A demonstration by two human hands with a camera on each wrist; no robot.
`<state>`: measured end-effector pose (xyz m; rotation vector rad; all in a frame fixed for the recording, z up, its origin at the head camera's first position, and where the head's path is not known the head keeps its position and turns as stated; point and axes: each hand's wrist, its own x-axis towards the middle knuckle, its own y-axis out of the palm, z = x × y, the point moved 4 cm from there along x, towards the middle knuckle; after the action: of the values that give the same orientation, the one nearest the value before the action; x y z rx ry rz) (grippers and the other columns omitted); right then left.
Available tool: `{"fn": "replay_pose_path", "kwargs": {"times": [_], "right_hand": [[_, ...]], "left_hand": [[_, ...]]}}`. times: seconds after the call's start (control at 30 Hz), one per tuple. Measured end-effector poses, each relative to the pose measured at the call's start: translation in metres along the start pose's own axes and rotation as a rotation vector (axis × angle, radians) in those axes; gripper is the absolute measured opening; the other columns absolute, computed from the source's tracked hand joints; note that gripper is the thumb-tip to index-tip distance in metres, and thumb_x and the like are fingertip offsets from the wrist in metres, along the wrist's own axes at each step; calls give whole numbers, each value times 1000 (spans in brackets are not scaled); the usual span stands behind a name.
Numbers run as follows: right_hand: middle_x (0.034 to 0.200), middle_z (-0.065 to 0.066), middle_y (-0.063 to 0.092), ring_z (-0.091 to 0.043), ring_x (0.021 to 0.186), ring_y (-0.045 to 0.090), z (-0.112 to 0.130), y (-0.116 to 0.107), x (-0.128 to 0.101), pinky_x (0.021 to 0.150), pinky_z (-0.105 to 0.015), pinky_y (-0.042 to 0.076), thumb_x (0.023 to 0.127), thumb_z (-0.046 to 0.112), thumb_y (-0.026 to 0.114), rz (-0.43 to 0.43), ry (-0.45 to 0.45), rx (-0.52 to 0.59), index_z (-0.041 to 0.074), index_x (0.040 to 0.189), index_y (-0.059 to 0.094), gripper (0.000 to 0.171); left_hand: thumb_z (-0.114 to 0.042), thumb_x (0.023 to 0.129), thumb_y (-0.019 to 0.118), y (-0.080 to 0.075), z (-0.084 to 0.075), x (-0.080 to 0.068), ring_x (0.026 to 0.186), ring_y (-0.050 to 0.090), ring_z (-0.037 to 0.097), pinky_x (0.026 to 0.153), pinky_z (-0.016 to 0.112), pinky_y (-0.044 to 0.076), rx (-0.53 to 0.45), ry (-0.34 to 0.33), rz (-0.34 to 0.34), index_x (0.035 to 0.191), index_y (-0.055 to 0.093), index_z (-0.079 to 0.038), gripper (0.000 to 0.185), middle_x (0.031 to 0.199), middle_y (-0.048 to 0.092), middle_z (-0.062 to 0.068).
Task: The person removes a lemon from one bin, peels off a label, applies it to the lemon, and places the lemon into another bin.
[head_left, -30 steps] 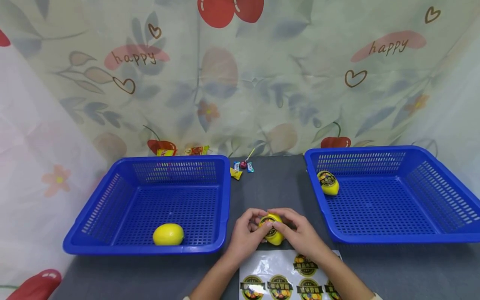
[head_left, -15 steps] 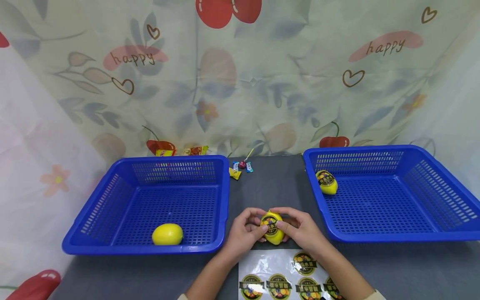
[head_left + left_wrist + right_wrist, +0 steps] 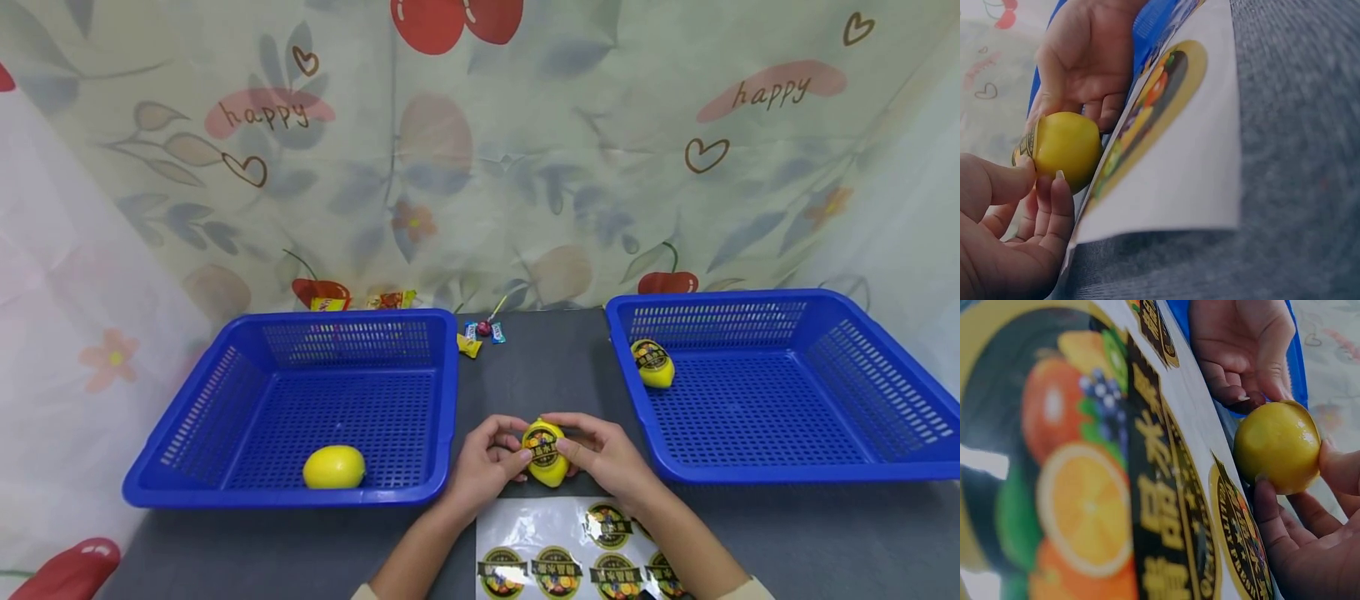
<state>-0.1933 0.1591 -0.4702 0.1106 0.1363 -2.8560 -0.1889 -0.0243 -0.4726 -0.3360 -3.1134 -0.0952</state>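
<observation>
Head view: left hand (image 3: 483, 467) and right hand (image 3: 603, 457) pinch one lemon (image 3: 545, 454) together between two blue baskets (image 3: 442, 400), just beyond the sticker sheet (image 3: 525, 533). Left wrist view: thumb and fingers (image 3: 1060, 206) curled on lemon (image 3: 1066, 149) beside the sheet (image 3: 1191, 187). Right wrist view: fingers (image 3: 1272, 519) cup lemon (image 3: 1279, 447) above stickers (image 3: 1085, 487).

Grey table (image 3: 555, 367) bears two baskets (image 3: 300, 408), sticker sheet (image 3: 525, 533), sweets (image 3: 480, 335).
</observation>
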Motion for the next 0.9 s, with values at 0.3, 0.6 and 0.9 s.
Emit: {"fn": "replay_pose_path", "kwargs": {"times": [0.3, 0.6, 0.9], "right_hand": [[137, -18, 58, -22, 101, 61, -4, -3, 3, 74, -34, 55, 103, 14, 57, 28, 20, -7, 2, 140, 57, 39], [144, -18, 51, -21, 111, 57, -5, -2, 2, 82, -33, 51, 108, 15, 41, 62, 72, 27, 5, 144, 53, 39], [139, -15, 54, -23, 114, 56, 1, 3, 1, 86, -32, 48, 109, 26, 42, 22, 92, 0, 4, 140, 52, 39]], "left_hand": [[14, 85, 69, -1, 1, -1, 67, 60, 16, 63, 32, 59, -15, -14, 17, 118, 59, 6, 35, 88, 55, 13], [15, 84, 70, -1, 1, -1, 68, 62, 20, 62, 33, 59, -23, -10, 39, 120, 57, 7, 39, 81, 55, 6], [14, 86, 68, -2, 4, -1, 68, 64, 22, 62, 33, 59, -16, -12, 66, 122, 56, 7, 39, 82, 58, 9]]}}
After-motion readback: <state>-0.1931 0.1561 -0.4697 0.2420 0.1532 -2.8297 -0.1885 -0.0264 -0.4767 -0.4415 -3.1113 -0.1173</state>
